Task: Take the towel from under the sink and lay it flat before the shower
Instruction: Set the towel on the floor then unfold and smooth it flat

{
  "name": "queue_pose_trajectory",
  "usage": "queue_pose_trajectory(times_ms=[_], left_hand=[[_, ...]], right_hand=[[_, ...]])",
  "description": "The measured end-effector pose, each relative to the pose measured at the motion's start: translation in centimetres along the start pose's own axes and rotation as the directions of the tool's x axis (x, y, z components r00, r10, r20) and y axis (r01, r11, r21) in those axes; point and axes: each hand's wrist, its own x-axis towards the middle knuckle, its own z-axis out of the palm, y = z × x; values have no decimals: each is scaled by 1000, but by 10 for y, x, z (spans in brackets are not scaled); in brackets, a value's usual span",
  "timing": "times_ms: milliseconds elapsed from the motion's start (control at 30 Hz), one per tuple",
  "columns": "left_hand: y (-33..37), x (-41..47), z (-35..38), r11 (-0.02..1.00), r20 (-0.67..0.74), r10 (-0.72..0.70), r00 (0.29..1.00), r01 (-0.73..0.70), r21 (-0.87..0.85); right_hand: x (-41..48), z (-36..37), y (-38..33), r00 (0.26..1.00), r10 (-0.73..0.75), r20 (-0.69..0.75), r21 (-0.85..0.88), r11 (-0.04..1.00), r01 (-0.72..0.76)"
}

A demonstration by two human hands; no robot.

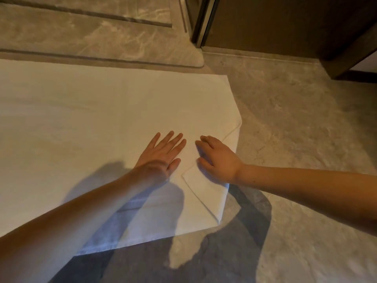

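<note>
A white towel (91, 123) lies spread on the marbled stone floor (295, 139), reaching from beyond the left hand out past the edge of the view. Its far long edge runs just beside a raised stone threshold (122, 58), and past that threshold lies a recessed floor of the same stone.

The left hand (161, 154) rests palm down on the towel, fingers straight and slightly spread, gripping nothing. Its bare forearm comes in from the near left corner and throws a bluish shadow over the cloth nearest the person.

Just to the right of it, with a narrow strip of towel between the two, the right hand (218, 158) also presses down on the cloth. Its fingers are curled a little, tips and thumb touching the fabric. It lies on a folded-over corner flap (206, 193) of the towel, whose hemmed edge runs from under the wrist back toward the person. Whether the fingers pinch any cloth cannot be told; the hand looks loosely open.

To the right of the right hand the towel ends, and bare floor begins. Farther off, beyond both hands and to the right, a dark metal door frame (201, 21) stands upright, with a brown wooden panel (285, 23) beside it.
</note>
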Motion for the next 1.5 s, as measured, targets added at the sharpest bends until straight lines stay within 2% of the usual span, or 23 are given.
queue_pose_trajectory(times_ms=[167,267,433,600,767,867,967,1067,1133,1267,1400,1500], left_hand=[[-2,2,1,1000,-7,-11,1000,11,8],[-2,2,2,999,5,-13,1000,13,32],[-1,1,-1,1000,-5,-14,1000,14,20],[0,0,-1,999,-22,-18,1000,19,35],[0,-1,-4,1000,-38,-7,999,7,-4],[-1,1,-2,1000,-40,11,999,-11,-1],[-1,1,-2,1000,-32,17,999,-16,11],[0,0,-4,1000,-22,16,1000,-16,8],[1,0,-9,1000,-11,19,1000,-19,-18],[-7,-8,-20,998,-35,-29,999,28,-49],[-39,-28,-29,992,-81,-122,989,120,-26],[-71,-48,-33,970,-69,-244,967,242,-30]], right_hand=[[-10,-2,-16,973,-225,53,-26,974,227],[-8,-7,-22,948,-280,149,25,960,279],[-9,-17,-20,945,-212,249,54,977,205],[-38,-33,-3,954,-127,270,245,968,60],[-90,-47,25,967,14,254,303,949,-93],[-117,-54,44,948,105,301,239,954,-181],[-130,-56,61,899,171,402,37,978,-203],[-130,-56,67,856,215,470,-59,975,-212],[-123,-55,61,877,190,442,-87,982,-169],[-83,-48,31,978,17,207,-23,1000,-12],[-11,-45,-12,990,-132,47,6,991,132],[49,-40,-46,981,-194,-7,-21,981,193]])
